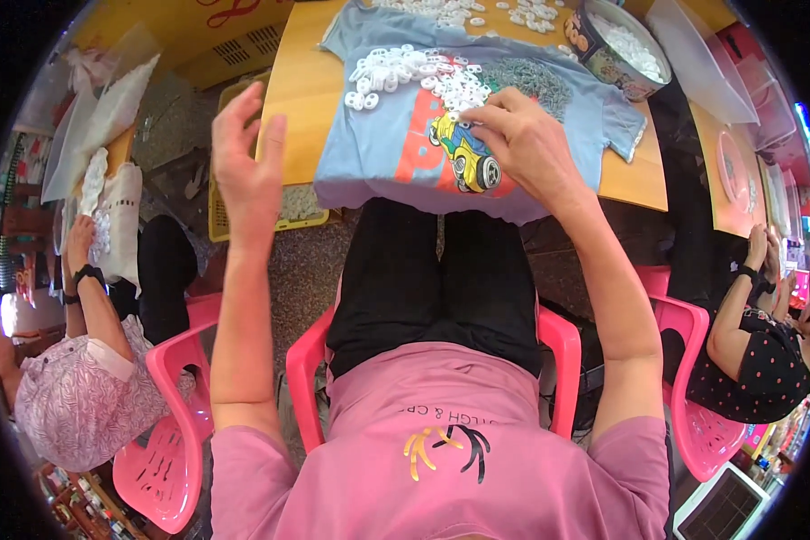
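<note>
Far left: co-worker [90,378] seated, one of their hands on white material. Yellow basket [218,216] sits low, under the worktop [299,108].

Left hand [246,171]: raised off the worktop's left edge, wide, fingers loosely bent and pointing far, thumb spread to the right. Forearm runs nearly straight from near to far.

Middle: blue shirt [360,148] spread on the worktop, near edge hanging over. White plastic pieces [391,67] heaped on its far half, trailing right toward the vehicle print [471,162].

Right hand [526,144]: low over the shirt, forearm angled far and left, wrist bent, thumb and fingers narrowed to a pinch at the heap's near-right end. Can't tell if a piece is in it.

Right of the heap: grey pile [533,79] on the shirt. Far right: round tin [607,76] with white contents.
</note>
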Demonstrator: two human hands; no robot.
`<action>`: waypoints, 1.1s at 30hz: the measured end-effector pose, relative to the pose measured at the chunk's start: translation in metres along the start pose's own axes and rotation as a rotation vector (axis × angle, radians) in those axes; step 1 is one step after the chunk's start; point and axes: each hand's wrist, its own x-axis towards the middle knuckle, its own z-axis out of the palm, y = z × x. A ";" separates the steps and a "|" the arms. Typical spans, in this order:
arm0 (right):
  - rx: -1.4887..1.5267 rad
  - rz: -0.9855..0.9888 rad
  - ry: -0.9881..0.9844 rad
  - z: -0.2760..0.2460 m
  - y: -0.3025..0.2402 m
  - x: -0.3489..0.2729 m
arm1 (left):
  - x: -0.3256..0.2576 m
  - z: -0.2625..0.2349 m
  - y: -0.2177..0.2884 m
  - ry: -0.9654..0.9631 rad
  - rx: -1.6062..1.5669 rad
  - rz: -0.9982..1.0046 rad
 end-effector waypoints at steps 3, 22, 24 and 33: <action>-0.084 -0.034 -0.036 0.001 0.000 0.007 | -0.018 0.021 0.033 -0.052 -0.004 0.099; 1.220 0.689 -0.107 -0.021 -0.032 -0.007 | -0.053 0.103 0.076 -0.228 -0.400 0.033; 1.269 0.725 -0.134 -0.023 -0.030 -0.012 | -0.052 0.105 0.078 -0.228 -0.317 0.150; 1.293 0.816 -0.254 -0.021 -0.035 -0.036 | -0.059 0.105 0.068 -0.314 -0.150 0.474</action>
